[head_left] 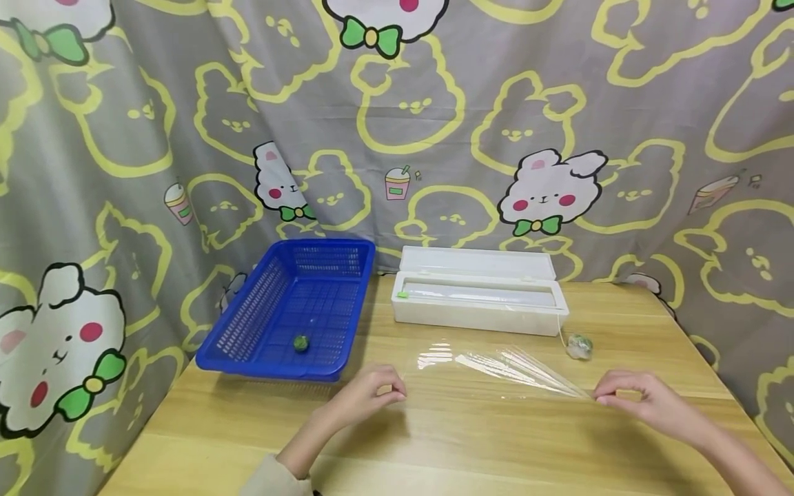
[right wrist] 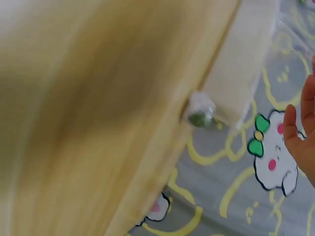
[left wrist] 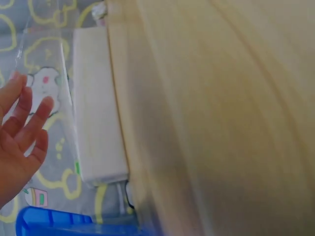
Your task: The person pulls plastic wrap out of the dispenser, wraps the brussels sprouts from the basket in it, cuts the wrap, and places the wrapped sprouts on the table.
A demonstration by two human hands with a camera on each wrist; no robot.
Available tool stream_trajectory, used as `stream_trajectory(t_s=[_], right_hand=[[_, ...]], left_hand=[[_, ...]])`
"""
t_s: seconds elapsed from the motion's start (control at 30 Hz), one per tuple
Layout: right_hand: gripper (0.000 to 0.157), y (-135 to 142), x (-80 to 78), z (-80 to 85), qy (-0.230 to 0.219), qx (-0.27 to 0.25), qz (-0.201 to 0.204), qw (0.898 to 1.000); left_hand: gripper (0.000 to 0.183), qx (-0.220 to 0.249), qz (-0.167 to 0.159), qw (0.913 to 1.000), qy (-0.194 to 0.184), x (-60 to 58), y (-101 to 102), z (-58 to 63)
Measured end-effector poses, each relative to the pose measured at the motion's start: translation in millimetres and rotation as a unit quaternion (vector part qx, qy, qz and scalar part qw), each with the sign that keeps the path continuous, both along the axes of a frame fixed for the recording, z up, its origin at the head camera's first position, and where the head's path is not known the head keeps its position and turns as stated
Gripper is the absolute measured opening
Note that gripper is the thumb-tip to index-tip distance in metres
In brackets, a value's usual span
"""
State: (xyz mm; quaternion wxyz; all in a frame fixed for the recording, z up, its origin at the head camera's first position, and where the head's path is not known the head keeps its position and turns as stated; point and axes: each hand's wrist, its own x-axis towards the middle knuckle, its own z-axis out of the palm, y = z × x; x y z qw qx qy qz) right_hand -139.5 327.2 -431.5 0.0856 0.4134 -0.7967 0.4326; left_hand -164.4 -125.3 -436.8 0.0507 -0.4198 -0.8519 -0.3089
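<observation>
Now we are holding clear film from nine to three o'clock.
Our left hand and right hand are pinching its ends; the white box is lying at twelve.

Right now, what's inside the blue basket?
A small round green item lies in the blue basket, toward its near end. The near rim hides any floor directly behind it.

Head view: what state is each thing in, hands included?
Left hand: pinching the film
Right hand: pinching the film
Film: spread between the hands, bunched toward the right one
White box: lid open
Blue basket: upright, holding a small green item
Wrapped bundle: resting on the table
</observation>
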Motion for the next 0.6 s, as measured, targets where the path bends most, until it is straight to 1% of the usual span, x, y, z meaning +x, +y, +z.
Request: stream_trajectory(t_s=[0.1,0.17,0.2,0.27,0.4,0.5,0.6], right_hand=[[0.041,-6.7,0.8,-13.2,-0.010,0.006,0.045,0.999],[0.037,-11.2,1.8,-21.3,-0.015,0.019,0.062,0.998],[0.035,-13.1,2.3,-24.9,-0.010,0.031,0.064,0.997],[0.030,-16.0,3.8,-31.4,-0.003,0.058,0.058,0.997],[0.023,-19.7,4.6,-38.9,0.017,0.109,0.036,0.993],[0.017,-20.7,4.0,-42.3,0.030,0.146,0.028,0.988],[0.009,-20.4,4.2,-46.7,0.017,0.191,0.029,0.981]], left_hand=[[0.005,-0.021,0.006,0.9997,0.003,-1.3,-4.5,-4.5],[0.006,-0.034,0.008,0.9993,-0.011,-1.9,-7.1,-6.6],[0.006,-0.041,0.008,0.9989,-0.021,-2.0,-8.0,-7.4],[0.006,-0.058,0.006,0.9977,-0.034,-3.3,-9.1,-9.9],[0.005,-0.091,0.007,0.9943,-0.056,-5.4,-8.8,-14.2],[0.006,-0.121,0.008,0.9908,-0.060,-7.3,-7.0,-15.6],[0.009,-0.154,0.004,0.9863,-0.060,-8.7,-5.2,-15.8]])
